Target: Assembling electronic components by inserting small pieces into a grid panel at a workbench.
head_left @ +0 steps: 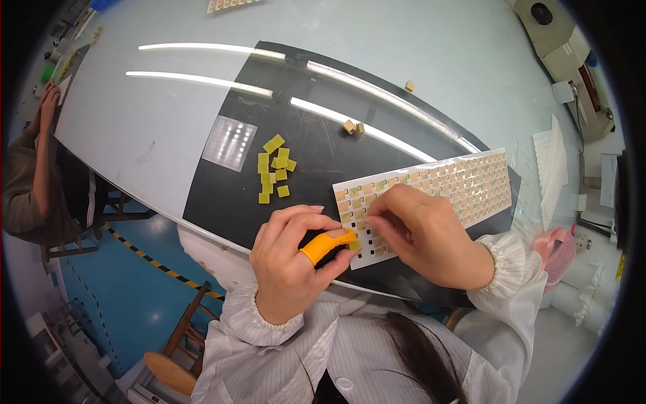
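My left hand [286,266], with an orange finger cot [321,250] on one finger, pinches a small yellow-green square piece [354,246] at the left edge of a label sheet. This white label sheet [474,185] carries rows of tan squares with small dark openings and lies slanted on a black mat [214,205]. Over its left part is my right hand [427,232], fingers curled and pinched together close to the sheet; whatever is between the fingertips is hidden. Several loose yellow-green squares [282,163] lie in a cluster beyond my left hand.
A clear gridded sheet [229,143] lies left of the cluster. Small tan blocks [349,126] sit further back, one block [409,86] beyond the mat. At right are a white sheet [550,172] and a pink mesh object [557,256]. Another person [30,175] works at far left; a wooden stool [171,370] stands below.
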{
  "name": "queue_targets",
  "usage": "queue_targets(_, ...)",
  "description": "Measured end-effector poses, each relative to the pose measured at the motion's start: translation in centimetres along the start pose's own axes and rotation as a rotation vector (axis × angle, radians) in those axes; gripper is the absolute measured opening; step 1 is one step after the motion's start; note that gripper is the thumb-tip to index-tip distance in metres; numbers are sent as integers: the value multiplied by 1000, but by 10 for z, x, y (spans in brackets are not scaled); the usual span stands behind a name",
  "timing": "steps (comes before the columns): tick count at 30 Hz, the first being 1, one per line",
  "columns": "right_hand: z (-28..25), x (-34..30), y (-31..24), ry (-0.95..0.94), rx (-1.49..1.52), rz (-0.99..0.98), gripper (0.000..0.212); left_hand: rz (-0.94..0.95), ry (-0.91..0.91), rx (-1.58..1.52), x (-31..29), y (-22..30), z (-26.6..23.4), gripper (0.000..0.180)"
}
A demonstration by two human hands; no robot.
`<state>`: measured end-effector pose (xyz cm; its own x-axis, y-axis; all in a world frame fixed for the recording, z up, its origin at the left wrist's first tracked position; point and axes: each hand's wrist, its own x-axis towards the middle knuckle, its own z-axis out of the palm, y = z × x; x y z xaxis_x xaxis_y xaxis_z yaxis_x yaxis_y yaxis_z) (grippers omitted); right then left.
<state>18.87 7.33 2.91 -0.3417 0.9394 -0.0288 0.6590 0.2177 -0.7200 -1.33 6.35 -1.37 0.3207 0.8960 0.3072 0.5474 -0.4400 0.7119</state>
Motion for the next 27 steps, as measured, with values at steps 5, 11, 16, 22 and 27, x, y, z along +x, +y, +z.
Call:
queue_targets(5, -5, -4, -4, 17, -44, -16, 14, 10, 2, 0, 0, -1, 0, 25)
queue_targets(11, 8, -12, -2, 59, -121, -82, 17, 10, 9, 1, -1, 0, 1, 25)
queue_targets(16, 9, -10, 1, 57, -137, -57, 17, 16, 15, 0, 0, -1, 1, 24)
queue_targets(22, -1, -1, -4, -10, 65, 85, 10, 26, -7, 6, 1, 1, -1, 29)
queue_targets(27, -20, 14, -4, -372, 525, 416, 10, 26, -16, -2, 1, -1, -1, 29)
